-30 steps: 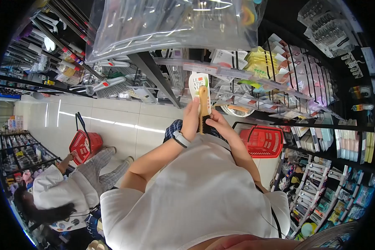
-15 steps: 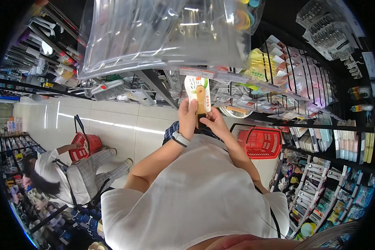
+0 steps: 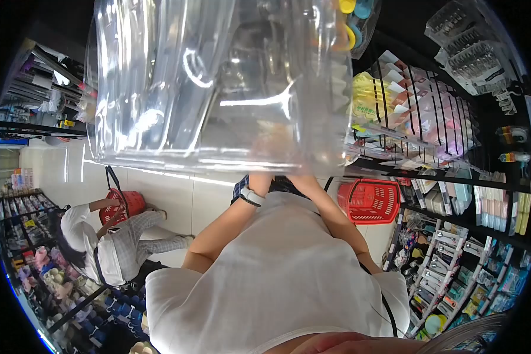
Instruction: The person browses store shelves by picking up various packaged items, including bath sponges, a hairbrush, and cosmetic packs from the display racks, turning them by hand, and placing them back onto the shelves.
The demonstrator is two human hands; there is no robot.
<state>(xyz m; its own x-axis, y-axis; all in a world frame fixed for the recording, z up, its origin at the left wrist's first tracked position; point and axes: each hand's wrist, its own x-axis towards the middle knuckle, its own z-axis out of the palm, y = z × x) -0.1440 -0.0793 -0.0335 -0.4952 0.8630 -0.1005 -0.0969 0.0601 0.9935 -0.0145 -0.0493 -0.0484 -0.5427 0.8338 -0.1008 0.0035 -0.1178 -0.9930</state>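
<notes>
A large clear plastic package (image 3: 253, 112) hangs close to the camera and covers most of both hands. Below its lower edge, the base of my left hand (image 3: 261, 179) shows, with a pale watch (image 3: 251, 197) on the wrist. Beside it is the base of my right hand (image 3: 302, 182). Both hands are close together in front of my body. Through the plastic only a blurred skin-coloured and tan patch shows. My fingers and the wooden-handled brush on its card cannot be made out.
A red basket (image 3: 369, 202) is on the right beside me. Another person (image 3: 109, 248) with a red basket (image 3: 121, 206) is in the aisle at left. Racks of packaged goods (image 3: 413, 112) are at the right, and shelves (image 3: 29, 218) line the far left.
The clear package has come lower in the view and now covers my hands and the carded wooden-handled brush that both held. The other person has shifted slightly, an arm at the basket.
</notes>
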